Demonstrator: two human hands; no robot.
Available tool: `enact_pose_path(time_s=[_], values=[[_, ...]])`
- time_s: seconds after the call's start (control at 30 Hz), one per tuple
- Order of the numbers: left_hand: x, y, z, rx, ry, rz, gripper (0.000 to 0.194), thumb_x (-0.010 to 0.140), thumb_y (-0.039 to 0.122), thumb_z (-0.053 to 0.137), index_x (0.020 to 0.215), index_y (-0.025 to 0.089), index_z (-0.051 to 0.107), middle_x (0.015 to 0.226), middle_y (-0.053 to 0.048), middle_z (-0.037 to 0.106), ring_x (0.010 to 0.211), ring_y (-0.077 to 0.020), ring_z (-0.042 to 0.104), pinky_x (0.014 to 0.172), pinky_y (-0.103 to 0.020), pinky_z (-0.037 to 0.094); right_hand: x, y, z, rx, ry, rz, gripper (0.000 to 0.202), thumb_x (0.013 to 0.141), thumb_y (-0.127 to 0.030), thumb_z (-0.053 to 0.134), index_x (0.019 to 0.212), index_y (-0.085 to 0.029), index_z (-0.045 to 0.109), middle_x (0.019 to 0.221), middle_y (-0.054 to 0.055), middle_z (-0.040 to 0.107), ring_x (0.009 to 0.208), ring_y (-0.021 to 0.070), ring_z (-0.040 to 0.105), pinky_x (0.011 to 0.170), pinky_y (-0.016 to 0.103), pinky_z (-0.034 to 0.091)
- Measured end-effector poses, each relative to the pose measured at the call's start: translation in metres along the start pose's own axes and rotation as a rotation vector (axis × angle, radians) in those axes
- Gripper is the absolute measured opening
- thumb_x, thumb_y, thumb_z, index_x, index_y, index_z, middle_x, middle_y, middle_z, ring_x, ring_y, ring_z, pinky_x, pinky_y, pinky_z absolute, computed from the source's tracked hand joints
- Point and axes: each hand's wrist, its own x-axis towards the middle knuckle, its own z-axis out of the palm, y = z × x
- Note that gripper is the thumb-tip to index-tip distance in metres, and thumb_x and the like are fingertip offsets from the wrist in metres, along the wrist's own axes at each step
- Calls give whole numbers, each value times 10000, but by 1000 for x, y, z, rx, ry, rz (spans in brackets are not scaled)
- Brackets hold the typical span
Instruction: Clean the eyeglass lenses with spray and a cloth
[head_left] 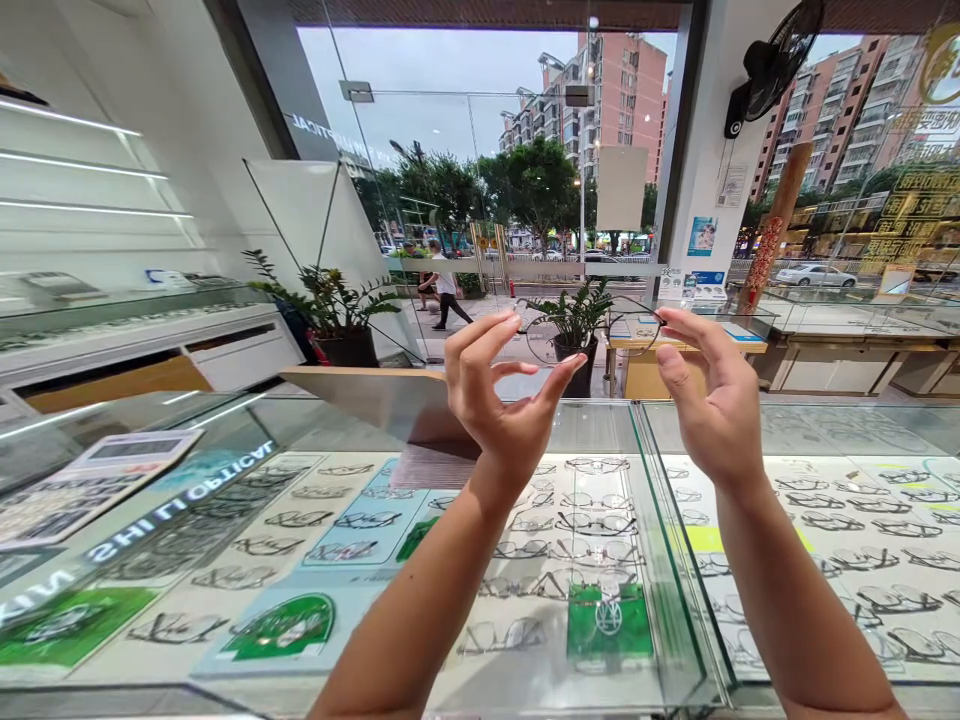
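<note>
**Eyeglasses Raised in Both Hands Above the Display Counter**

A pair of thin-rimmed eyeglasses (610,324) is suspended above the glass display counter (646,445), front rims spread between the left hand (499,395) and the right hand (712,395). Left fingers: curled around the frame's left side, thumb near the lower rim. Right fingers: gripping the opposite end, index fingertip at the dark hinge, thumb below. Exact contact on the thin rims is hard to make out.

Beneath the glass, rows of spectacle frames (596,522) lie on white lining, with a green card (611,622) near the front edge. Behind the eyeglasses stands a potted plant (576,312); beyond the window, a person (447,286) is in mid-stride.
</note>
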Motion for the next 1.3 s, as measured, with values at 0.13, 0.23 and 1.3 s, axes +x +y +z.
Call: enact_pose_path(time_s=[0.13,0.23,1.3], values=[[-1,-2,2,-60,-4,-41,573,827,344,895,1306,236,600,1253,-72,620,1196,-234,654,622,-220,638,0,0,0,23,36,0,236,1013,-368,645,1200,-265,745,1252,63,767,1164,230,717,965,417,600],[-3,-4,4,-134,-15,-85,572,831,326,891,1315,256,594,1278,-64,608,1217,-237,654,641,-222,653,0,-2,-1,30,63,-7,194,1011,-343,651,1149,-258,757,1203,56,780,1118,216,729,960,406,593],[-6,1,4,-96,-38,-106,572,784,389,926,1264,254,646,1202,-59,655,1108,-206,667,641,-231,604,7,10,-4,235,102,210,192,884,-403,805,996,-251,837,1030,46,823,999,219,772,959,436,637]])
